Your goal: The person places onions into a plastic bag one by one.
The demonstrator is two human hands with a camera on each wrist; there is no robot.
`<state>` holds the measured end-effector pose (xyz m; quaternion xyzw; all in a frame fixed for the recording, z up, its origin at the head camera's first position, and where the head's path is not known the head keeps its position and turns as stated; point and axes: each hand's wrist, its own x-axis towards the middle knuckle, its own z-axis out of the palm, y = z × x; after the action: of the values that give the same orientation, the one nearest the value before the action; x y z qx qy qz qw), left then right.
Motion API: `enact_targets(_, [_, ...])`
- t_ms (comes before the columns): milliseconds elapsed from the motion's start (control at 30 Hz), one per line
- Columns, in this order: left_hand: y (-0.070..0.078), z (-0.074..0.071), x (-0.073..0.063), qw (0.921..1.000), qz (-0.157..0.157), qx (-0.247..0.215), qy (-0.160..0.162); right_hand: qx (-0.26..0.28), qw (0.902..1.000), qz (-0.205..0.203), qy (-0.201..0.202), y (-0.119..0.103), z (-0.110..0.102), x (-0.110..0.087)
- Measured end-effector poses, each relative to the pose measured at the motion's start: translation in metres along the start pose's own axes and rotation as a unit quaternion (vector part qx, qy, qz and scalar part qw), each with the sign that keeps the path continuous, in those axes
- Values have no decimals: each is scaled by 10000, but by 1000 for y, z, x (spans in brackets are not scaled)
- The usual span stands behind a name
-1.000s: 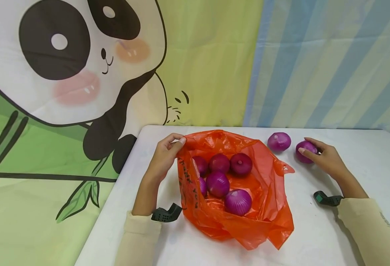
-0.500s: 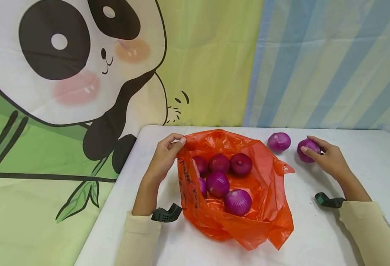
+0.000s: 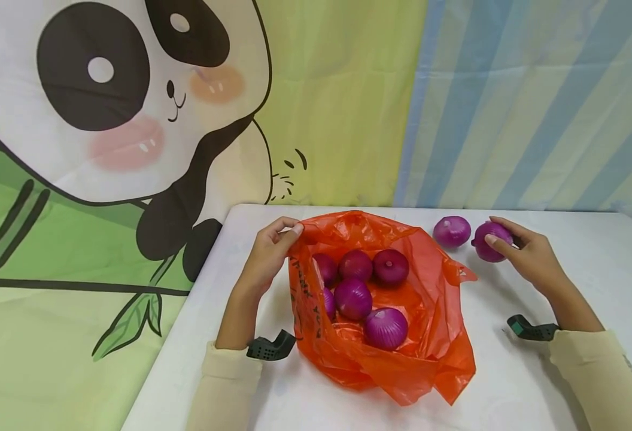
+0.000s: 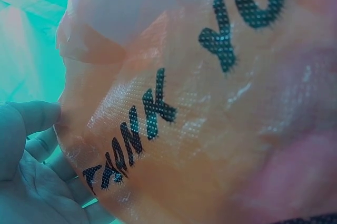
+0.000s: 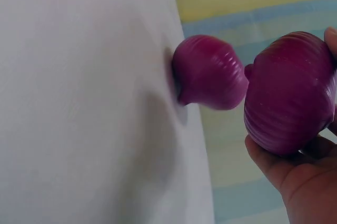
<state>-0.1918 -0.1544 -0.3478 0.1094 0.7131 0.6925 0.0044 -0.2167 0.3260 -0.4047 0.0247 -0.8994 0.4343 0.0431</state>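
My left hand (image 3: 266, 254) pinches the left edge of a red plastic bag (image 3: 434, 299) between thumb and fingers. Black printed letters run along that side of the bag in the left wrist view. Several purple onions (image 3: 352, 298) lie inside its wide mouth. Right of the bag, my right hand (image 3: 531, 254) grips a purple onion (image 5: 289, 92), thumb on the near side and fingers behind. The right wrist view shows it raised off the white table. Just left of it another onion (image 3: 452, 231) rests on the table.
The white table (image 3: 574, 239) reaches back to a hanging printed cloth (image 3: 343, 108) with a panda and stripes. A small dark device (image 3: 270, 345) sits on the left wrist, and a similar device (image 3: 531, 328) on the right.
The onion in my right hand has turned and come up slightly, after a small shift right and then back left. My left hand and the bag stay where they were.
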Motion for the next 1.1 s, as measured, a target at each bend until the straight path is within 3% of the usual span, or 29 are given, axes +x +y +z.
enact_targets(467, [-3,-1,0,10000,36,37,24,144,9974,-698,-123,-54,-5,-13])
enact_targets(733, [-2,0,0,10000,42,37,20,555,9932,-1007,-180,-76,-4,-20])
enact_targets(900, [-1,0,0,10000,48,36,26,1016,9824,-1534,-310,-92,-2,-25])
enact_targets(1100, [-2,0,0,10000,52,2,6,1570,9604,-2220,-616,-109,2,-27])
